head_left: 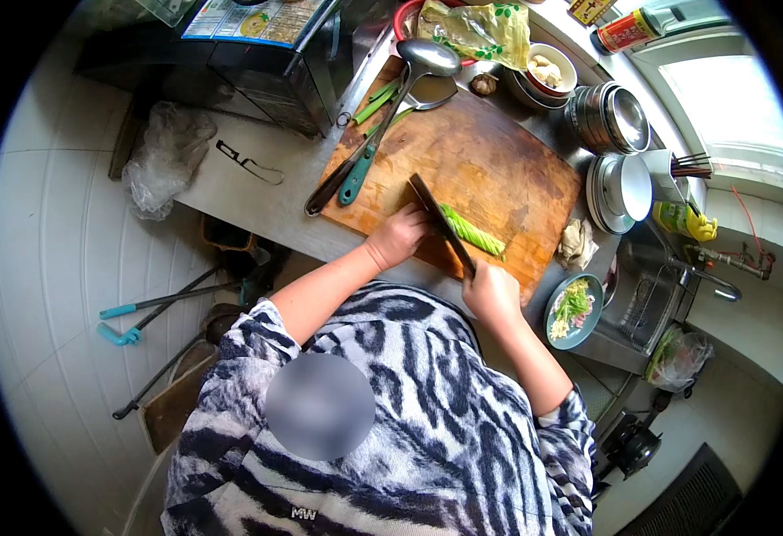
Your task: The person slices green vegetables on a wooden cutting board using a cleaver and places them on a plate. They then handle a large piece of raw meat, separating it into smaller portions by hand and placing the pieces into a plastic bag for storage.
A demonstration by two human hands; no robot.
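My right hand [491,290] grips the handle of a dark-bladed kitchen knife [440,219]. The blade slants across the near part of a wooden cutting board [507,165]. To the right of the blade lies a row of sliced green vegetable [473,230], the slices still close together. My left hand [398,234] is on the blade's other side, fingers curled down against the board and close to the knife. What those fingers hold is hidden behind the hand and blade.
A ladle [431,58] and a spatula [429,92] lie across the board's left side beside green stalks [373,105]. A plate of chopped food [573,310] sits at the right, near the sink [646,299]. Bowls [623,188], metal pots [610,116] and a cloth [577,243] line the right.
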